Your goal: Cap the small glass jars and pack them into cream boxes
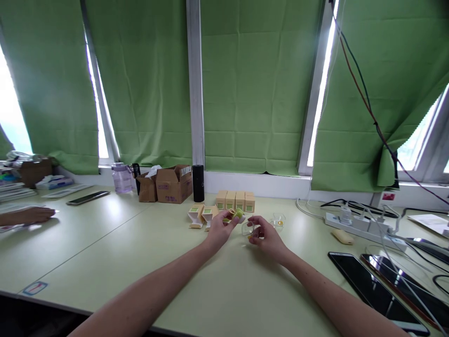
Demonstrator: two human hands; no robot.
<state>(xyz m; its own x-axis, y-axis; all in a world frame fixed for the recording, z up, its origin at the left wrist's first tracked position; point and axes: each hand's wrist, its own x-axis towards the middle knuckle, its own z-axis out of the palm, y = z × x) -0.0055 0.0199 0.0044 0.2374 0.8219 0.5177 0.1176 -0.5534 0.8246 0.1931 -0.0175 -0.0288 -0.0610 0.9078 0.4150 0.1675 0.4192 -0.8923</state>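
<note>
The left hand [218, 230] pinches a small green-and-white piece [239, 214] between thumb and fingers; the right hand [267, 238] has its fingers curled around a clear container [247, 229], gripping it by its right side. The piece lies at the left hand's fingertips, on the side facing the right hand; the container sits just to the right of the piece and a little nearer the person, with a narrow gap seeming to part them; the piece looks tilted, too compact for its long axis to be told, and the left hand is the nearer one to it.

Just beyond the right hand, to its right, stands a second clear container [278, 222]; beyond the left hand and to its left are two opened cartons [196, 216], and straight beyond it a row of small tan boxes [235, 200]; farther right of the right hand, a power strip [365, 227] rests on the tabletop [224, 285]; well left of the left hand lies another person's hand [35, 216].
</note>
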